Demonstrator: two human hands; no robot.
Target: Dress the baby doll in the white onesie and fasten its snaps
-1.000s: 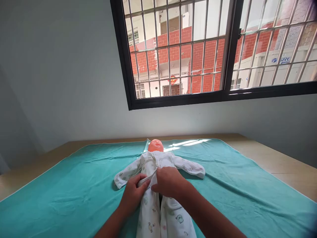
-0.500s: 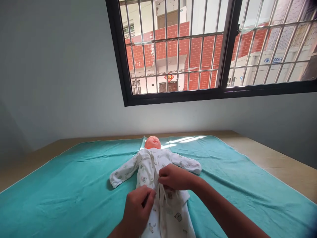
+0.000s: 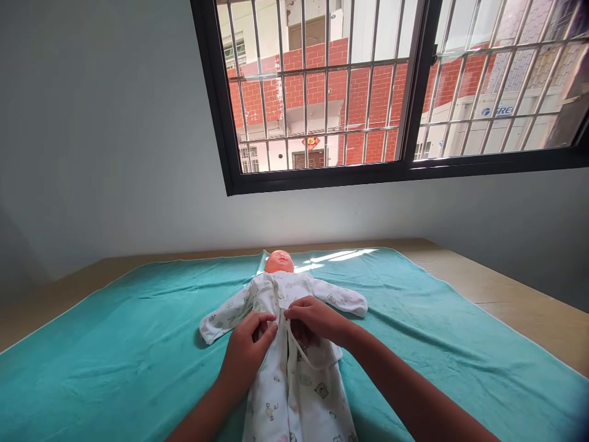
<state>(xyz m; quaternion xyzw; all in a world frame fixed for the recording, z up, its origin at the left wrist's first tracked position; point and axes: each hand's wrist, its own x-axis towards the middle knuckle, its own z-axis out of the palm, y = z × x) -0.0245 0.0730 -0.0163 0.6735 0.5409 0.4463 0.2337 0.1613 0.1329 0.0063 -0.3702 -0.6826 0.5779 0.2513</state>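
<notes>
Clothing (image 3: pixel 278 362) looks soft, light, best pinched at its front edge, as right fingers (image 3: pixel 301 303) do; left fingers (image 3: pixel 263 317), cannot tell.

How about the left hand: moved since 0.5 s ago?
Yes: judged against the window frame, the left hand has moved forward, closer to it.

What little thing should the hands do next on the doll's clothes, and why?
Perhaps the left hand should pinch the outfit's front edge nearest it and bring it to the right hand. The right fingertips seem to pinch cloth at the middle, the left thumb and finger are close by but apart, and the front looks open below them.
</notes>
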